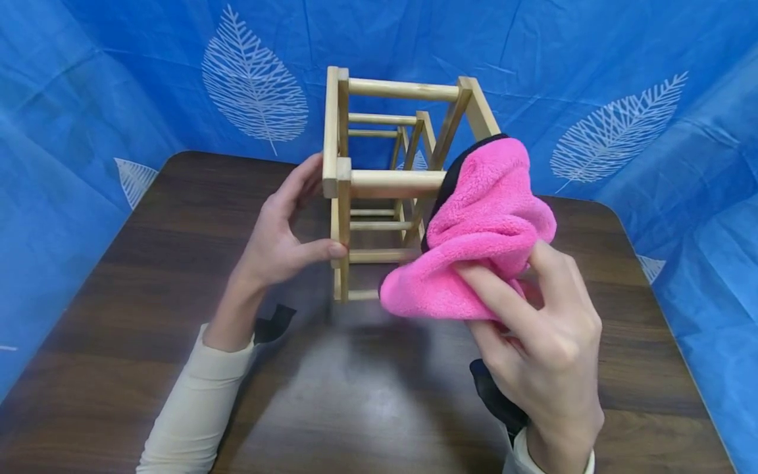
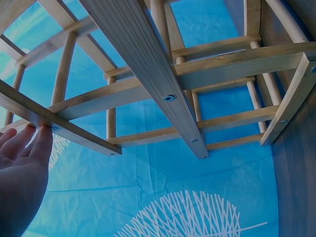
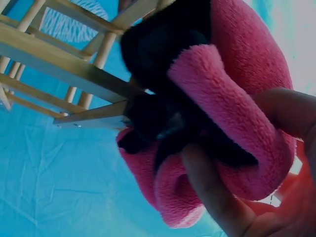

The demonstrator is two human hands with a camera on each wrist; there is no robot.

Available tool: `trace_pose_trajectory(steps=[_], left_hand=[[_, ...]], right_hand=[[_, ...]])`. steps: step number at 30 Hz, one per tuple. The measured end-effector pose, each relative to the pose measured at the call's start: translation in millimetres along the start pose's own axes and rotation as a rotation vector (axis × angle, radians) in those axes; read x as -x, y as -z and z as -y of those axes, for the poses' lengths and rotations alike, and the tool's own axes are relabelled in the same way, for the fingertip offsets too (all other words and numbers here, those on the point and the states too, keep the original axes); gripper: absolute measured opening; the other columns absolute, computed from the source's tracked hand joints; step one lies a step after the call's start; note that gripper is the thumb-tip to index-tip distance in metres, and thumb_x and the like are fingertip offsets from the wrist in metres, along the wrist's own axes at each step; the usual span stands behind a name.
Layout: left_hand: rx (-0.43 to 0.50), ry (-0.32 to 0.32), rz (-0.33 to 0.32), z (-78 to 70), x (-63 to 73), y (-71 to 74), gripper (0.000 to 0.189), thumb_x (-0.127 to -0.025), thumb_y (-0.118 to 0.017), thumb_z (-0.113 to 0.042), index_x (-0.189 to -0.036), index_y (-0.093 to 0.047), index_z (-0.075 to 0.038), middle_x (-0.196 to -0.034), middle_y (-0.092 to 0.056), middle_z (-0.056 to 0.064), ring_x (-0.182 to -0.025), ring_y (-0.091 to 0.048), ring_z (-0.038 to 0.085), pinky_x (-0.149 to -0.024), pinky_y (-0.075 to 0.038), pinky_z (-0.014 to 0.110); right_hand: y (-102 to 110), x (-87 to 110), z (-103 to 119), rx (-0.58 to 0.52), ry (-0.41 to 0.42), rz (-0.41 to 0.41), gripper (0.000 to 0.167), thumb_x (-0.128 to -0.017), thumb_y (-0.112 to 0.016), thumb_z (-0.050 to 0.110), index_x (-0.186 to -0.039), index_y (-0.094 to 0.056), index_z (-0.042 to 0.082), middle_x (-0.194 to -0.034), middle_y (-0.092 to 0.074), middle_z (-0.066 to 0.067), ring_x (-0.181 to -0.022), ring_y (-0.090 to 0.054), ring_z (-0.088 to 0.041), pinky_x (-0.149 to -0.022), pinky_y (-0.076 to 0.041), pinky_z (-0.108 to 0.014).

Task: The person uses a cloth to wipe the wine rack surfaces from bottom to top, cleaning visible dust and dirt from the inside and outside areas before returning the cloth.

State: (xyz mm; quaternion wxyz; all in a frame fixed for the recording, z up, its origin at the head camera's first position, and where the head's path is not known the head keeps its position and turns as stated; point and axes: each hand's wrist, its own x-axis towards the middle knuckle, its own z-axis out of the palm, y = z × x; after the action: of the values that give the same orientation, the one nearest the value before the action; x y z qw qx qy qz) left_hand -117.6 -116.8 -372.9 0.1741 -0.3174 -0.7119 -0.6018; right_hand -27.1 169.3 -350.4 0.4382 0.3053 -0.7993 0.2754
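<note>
A light wooden rack point(image 1: 397, 180) of square posts and round rungs stands upright on the table. My left hand point(image 1: 274, 242) holds its left side, the thumb against the front post and the other fingers further back. In the left wrist view, the fingertips point(image 2: 44, 132) meet a wooden bar. A bright pink fluffy cloth point(image 1: 482, 227) with a black edge is bunched in my right hand point(image 1: 551, 336), gripped between thumb and fingers. It lies over the rack's right front corner, hiding that part. The right wrist view shows the cloth's dark underside point(image 3: 163, 44) against the wood.
The dark wood-grain table point(image 1: 130, 316) has rounded far corners. Blue sheeting point(image 1: 379, 39) with white leaf prints point(image 1: 254, 82) hangs close behind the rack and along both sides. Black straps point(image 1: 275, 324) show at both wrists, below pale sleeves.
</note>
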Motion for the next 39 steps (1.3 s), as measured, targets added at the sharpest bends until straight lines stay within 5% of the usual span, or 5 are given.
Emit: trace_pose_trajectory(steps=[13,17,20,24,39], left_hand=[[-0.004,-0.001,-0.005,0.3,0.6,1.3,0.111,-0.075,-0.071,-0.069,-0.149,-0.034,0.005,-0.149,-0.045,0.013,-0.135,-0.044,0.022,-0.113,-0.035,0.040],[-0.004,0.003,-0.010,0.4,0.7,0.8,0.110,-0.075,-0.071,-0.069,-0.149,-0.035,0.005,-0.149,-0.045,0.012,-0.135,-0.044,0.022,-0.113,-0.034,0.040],[0.002,0.001,-0.010,0.8,0.2,-0.2,0.109,-0.076,-0.071,-0.068,-0.149,-0.035,0.004,-0.150,-0.044,0.011,-0.136,-0.043,0.022,-0.114,-0.034,0.040],[0.005,-0.005,-0.007,1.4,-0.1,-1.3,0.108,-0.076,-0.071,-0.067,-0.149,-0.035,0.004,-0.150,-0.043,0.011,-0.137,-0.042,0.022,-0.114,-0.034,0.041],[0.011,-0.002,-0.025,2.4,0.2,-3.3,0.109,-0.076,-0.071,-0.068,-0.148,-0.036,0.006,-0.149,-0.045,0.013,-0.136,-0.043,0.023,-0.113,-0.035,0.041]], right_hand=[[8.6,6.0,12.1,0.051,0.008,0.300,0.058,-0.071,-0.085,0.014,-0.126,-0.071,0.023,-0.133,-0.057,-0.014,-0.103,-0.055,-0.035,-0.076,-0.048,-0.051],[7.2,5.2,9.2,0.044,-0.003,0.243,0.051,-0.072,-0.082,0.012,-0.121,-0.073,0.022,-0.133,-0.055,-0.017,-0.102,-0.055,-0.037,-0.071,-0.048,-0.048],[0.6,7.9,-2.2,-0.037,-0.022,0.053,0.049,-0.067,-0.084,0.009,-0.115,-0.075,0.016,-0.141,-0.043,-0.027,-0.108,-0.054,-0.043,-0.077,-0.054,-0.044],[-5.5,2.3,-9.8,-0.159,-0.050,-0.045,0.073,-0.063,-0.084,0.003,-0.132,-0.061,0.006,-0.149,-0.031,-0.031,-0.123,-0.046,-0.048,-0.092,-0.053,-0.046],[-0.7,16.1,0.7,-0.017,-0.013,0.111,0.070,-0.063,-0.084,0.008,-0.130,-0.063,0.003,-0.127,-0.064,-0.014,-0.100,-0.061,-0.036,-0.093,-0.051,-0.044]])
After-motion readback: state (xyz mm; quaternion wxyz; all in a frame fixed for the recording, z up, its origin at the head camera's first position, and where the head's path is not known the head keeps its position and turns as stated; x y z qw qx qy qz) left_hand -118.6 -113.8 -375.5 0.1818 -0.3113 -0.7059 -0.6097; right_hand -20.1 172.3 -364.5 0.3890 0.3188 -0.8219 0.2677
